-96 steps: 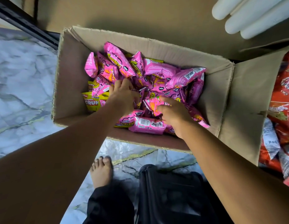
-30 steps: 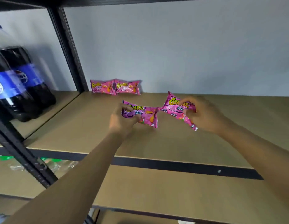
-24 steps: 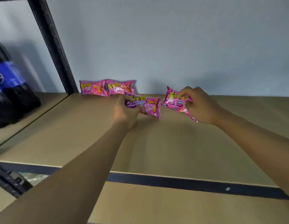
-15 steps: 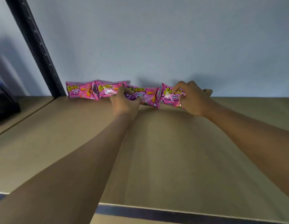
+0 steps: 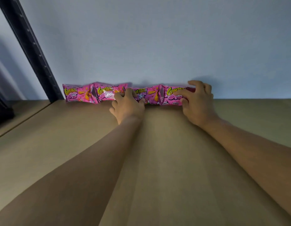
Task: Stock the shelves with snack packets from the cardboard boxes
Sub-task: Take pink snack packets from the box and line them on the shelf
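Several pink snack packets stand in a row against the back wall on the brown shelf board (image 5: 159, 168). The two at the left, the first packet (image 5: 76, 94) and the second packet (image 5: 105, 93), stand free. My left hand (image 5: 127, 109) grips the left end of the third packet (image 5: 152, 96), fingers over its top and thumb in front. My right hand (image 5: 198, 104) holds the right end of the fourth packet (image 5: 172, 97), fingers curled over its top edge, thumb on its face. Both held packets rest on the shelf and touch the wall.
A black metal upright (image 5: 30, 51) rises at the back left corner, beside the first packet. A dark shape (image 5: 1, 111) sits on the neighbouring shelf at the far left edge. The grey wall (image 5: 157, 38) closes the back. Bare board stretches to the right of my right hand.
Both hands have pushed their packets back to the wall, in line with the two that stood there. The view has moved closer and the bottles have slid out of sight at the left.
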### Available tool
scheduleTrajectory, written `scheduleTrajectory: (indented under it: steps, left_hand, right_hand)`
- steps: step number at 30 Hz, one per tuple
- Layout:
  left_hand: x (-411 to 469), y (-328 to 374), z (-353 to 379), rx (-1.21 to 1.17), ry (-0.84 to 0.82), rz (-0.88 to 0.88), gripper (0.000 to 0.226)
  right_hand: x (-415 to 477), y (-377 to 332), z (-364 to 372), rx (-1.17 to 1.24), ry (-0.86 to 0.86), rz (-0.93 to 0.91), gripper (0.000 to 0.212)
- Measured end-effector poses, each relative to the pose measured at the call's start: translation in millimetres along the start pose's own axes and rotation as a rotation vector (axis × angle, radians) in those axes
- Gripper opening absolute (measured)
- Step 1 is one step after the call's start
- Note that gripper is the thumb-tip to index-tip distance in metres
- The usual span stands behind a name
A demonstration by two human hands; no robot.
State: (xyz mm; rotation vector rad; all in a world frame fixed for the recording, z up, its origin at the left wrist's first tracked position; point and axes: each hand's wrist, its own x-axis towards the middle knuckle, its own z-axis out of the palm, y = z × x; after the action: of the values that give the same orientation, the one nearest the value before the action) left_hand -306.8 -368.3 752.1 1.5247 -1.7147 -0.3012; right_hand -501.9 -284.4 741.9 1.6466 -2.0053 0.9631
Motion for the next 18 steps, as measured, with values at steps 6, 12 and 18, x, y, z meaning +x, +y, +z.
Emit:
scheduleTrajectory:
  steps: [6, 12, 18]
  left_hand:
    - [2, 2, 0, 0.071, 0.001, 0.052, 0.030]
    - [7, 3, 4, 0.091, 0.028, 0.104, 0.029]
    - [10, 3, 11, 0.165, 0.020, 0.120, 0.033]
  right_hand:
    - [-1, 0, 1, -0.045, 0.012, 0.068, 0.050]
    - [7, 5, 6, -0.020, 0.032, 0.083, 0.054]
    - [8, 1, 4, -0.083, 0.001, 0.128, 0.047]
